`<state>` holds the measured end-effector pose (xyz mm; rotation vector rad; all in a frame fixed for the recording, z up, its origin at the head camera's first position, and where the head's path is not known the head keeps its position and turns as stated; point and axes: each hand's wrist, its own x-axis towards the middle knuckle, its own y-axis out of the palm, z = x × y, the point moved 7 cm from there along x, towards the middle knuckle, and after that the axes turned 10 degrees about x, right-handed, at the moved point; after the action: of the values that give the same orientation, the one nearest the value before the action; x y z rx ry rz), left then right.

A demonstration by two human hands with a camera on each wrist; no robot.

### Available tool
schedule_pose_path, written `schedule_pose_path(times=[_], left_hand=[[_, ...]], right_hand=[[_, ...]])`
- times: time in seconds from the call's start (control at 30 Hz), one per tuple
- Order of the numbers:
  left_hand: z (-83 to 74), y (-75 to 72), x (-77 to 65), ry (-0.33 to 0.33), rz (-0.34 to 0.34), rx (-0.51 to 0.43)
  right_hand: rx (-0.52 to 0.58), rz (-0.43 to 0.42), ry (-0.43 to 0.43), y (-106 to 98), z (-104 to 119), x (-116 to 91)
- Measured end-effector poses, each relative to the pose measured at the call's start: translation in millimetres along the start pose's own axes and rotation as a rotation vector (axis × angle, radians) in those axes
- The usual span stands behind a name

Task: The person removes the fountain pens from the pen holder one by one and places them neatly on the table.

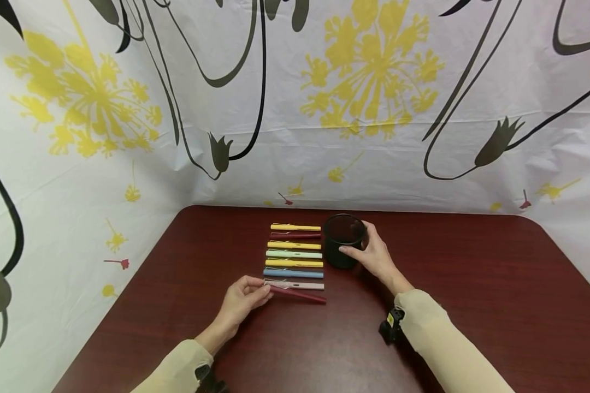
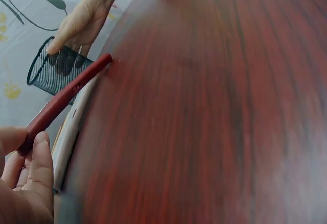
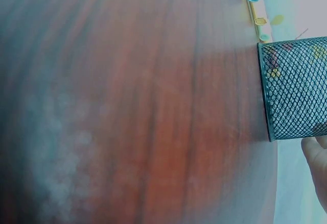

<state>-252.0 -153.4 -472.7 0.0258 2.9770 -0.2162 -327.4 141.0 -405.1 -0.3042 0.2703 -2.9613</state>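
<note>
My left hand (image 1: 242, 303) pinches a dark red pen (image 1: 301, 295) by its left end, between thumb and fingers. In the left wrist view the pen (image 2: 66, 95) slants upward, its far tip close over the tabletop. Just behind it lies a pale pinkish pen (image 1: 297, 285), nearest in a column of several pens. My right hand (image 1: 377, 261) grips the right side of a black mesh pen cup (image 1: 339, 256), thumb at the front, other fingers partly hidden behind. The cup stands upright beside the pens' right ends; its mesh wall (image 3: 296, 91) fills the right wrist view's edge.
Behind the pale pen lie a blue pen (image 1: 293, 273), a mint green pen (image 1: 293, 254), yellow pens and another dark red pen (image 1: 295, 236), all parallel. The reddish-brown wooden table (image 1: 472, 284) meets a white floral-patterned cloth (image 1: 275, 180) at its back and left edges.
</note>
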Motion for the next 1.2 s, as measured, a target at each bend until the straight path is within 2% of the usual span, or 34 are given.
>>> schedule_pose_path(times=[0.3,0.53,0.77,1.2], left_hand=[[6.1,-8.3,2.9,0.009,0.072,0.187],[4.4,-12.6,4.5,0.014,0.089,0.296],[4.2,-14.1,6.6,0.005,0.107,0.369],[0.0,-14.3,8.0,0.059,0.100,0.467]], right_hand=[[-0.004,-0.002,-0.004,0,0,0],[0.003,0.000,-0.004,0,0,0],[-0.001,0.001,-0.001,0,1,-1],[-0.002,-0.007,0.002,1,1,-1]])
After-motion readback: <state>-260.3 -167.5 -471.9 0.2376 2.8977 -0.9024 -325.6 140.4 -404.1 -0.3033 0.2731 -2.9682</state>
